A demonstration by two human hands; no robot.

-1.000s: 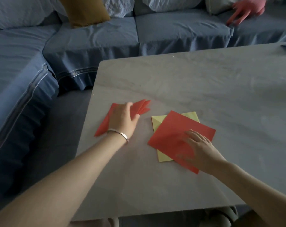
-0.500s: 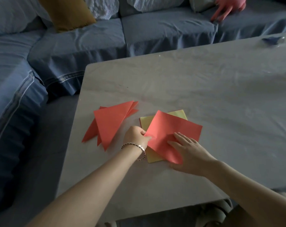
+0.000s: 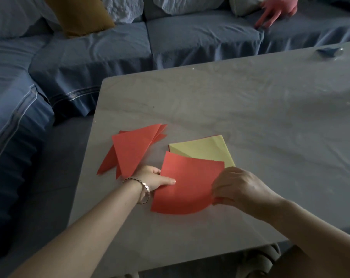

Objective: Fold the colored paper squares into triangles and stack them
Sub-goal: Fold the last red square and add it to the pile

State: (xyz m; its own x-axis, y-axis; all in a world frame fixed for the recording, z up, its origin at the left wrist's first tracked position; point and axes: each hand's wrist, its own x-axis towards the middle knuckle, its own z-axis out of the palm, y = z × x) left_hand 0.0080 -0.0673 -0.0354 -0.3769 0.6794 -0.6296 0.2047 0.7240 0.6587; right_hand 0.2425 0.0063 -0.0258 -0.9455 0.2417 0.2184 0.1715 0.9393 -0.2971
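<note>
Just in front of the yellow square point(image 3: 207, 150), covering its near part, a red paper square point(image 3: 187, 185) is held by both hands: the left hand point(image 3: 153, 178) pinches its left edge, thumb on top, and the right hand point(image 3: 239, 187), fingers curled, pinches its near right corner, so the sheet bends. Left of the yellow square a stack of red triangles point(image 3: 131, 150) lies on the grey table point(image 3: 250, 109); beyond it stands a blue sofa point(image 3: 190, 41).

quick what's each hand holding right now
Left hand: grips the left edge of the red paper square.
Right hand: pinches its curled-up right corner.
</note>
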